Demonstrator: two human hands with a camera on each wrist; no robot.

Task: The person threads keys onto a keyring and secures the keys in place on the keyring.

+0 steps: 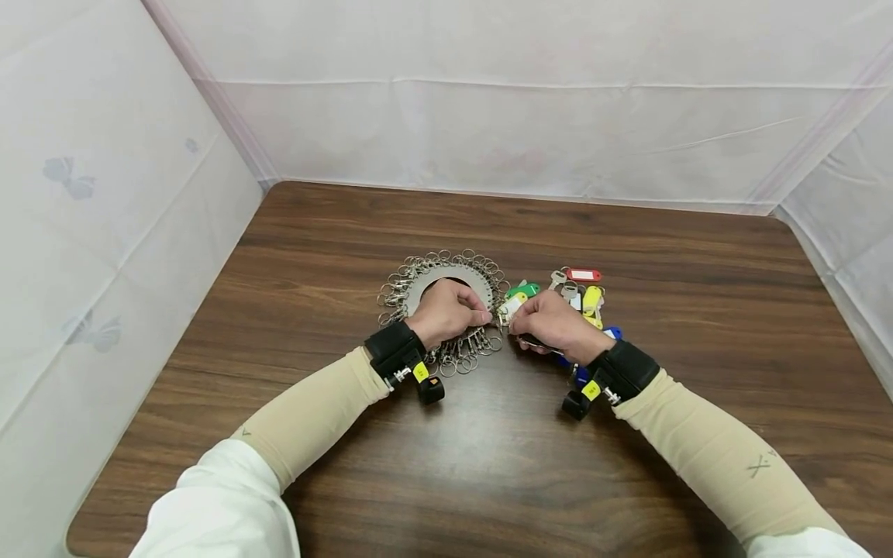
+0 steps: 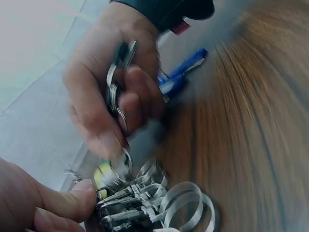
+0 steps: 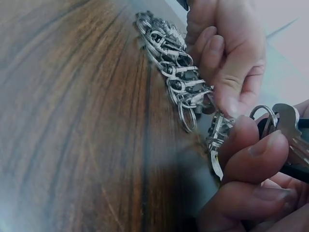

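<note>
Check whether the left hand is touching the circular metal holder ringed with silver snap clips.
Touching. In the right wrist view the left hand pinches a clip on the circular metal clip holder; the head view shows it resting on the ring.

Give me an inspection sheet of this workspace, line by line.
Surface: dark wood-grain table, bare in front of the arms.
Job's things: round metal disc ringed with clasps; key with split ring.
Clutter: pile of keys with coloured tags, red, yellow, green and blue.
Grips: left hand pinches a clasp at the disc's right edge; right hand pinches the key and its ring beside it.
Cables: nothing seen.
Surroundings: white cloth walls on three sides; black wrist bands with cameras.
</note>
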